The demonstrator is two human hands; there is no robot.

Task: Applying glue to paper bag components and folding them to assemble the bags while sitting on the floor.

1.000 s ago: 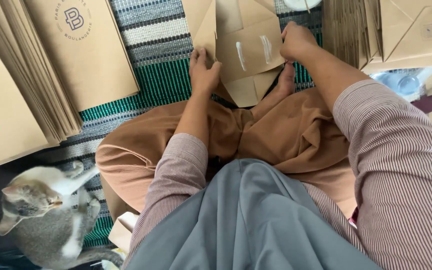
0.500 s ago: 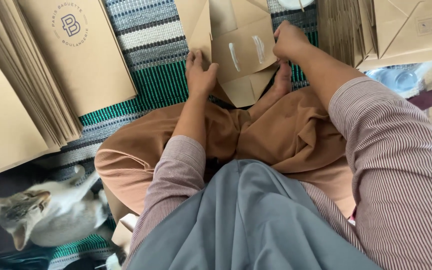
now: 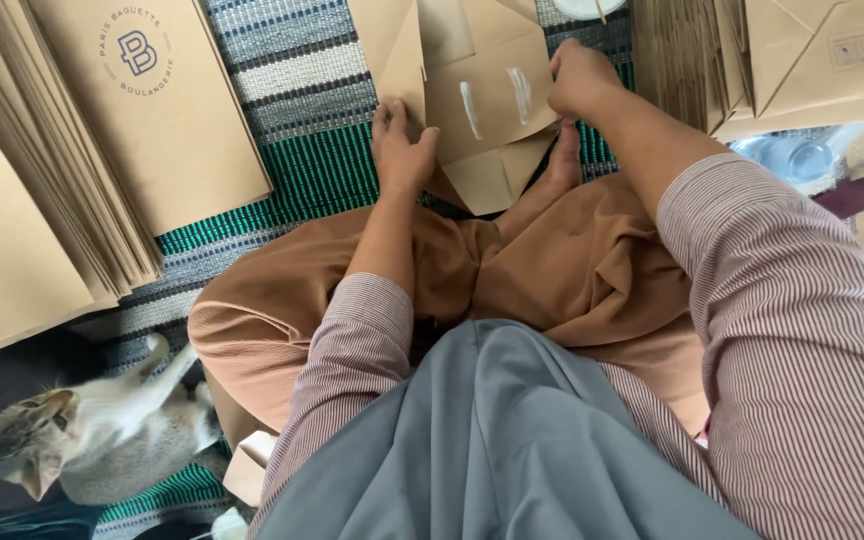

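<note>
Two hands work on one brown paper bag (image 3: 487, 100) that lies on the striped woven mat (image 3: 297, 90), near the mat's far edge and straight ahead of your crossed legs. Your left hand (image 3: 402, 150) lies palm down with its fingers spread and flat, pressing the left flap of the bag against the mat; it grips nothing. Your right hand (image 3: 582, 80) is curled closed at the bag's upper right edge, with the fingertips pinched on the folded paper there. Two short white streaks of glue (image 3: 495, 100) sit side by side on the bag's folded bottom panel, between your hands. A bare foot (image 3: 557, 170) pokes out from the tan trousers (image 3: 552, 290) just below the bag, its toes touching the lower edge of the paper.

Toward the mat's left edge a fanned stack of flat paper bags (image 3: 62, 190) rests, the top one showing a round printed mark. Another stack of folded bags (image 3: 802, 60) lies at the far right corner, just beside your right forearm. A grey and white cat (image 3: 82, 440) lies at the near left corner of the mat, close to your left knee and well apart from the bag in hand. Your striped sleeves and a grey cloth (image 3: 492, 450) fill the near part of the view.
</note>
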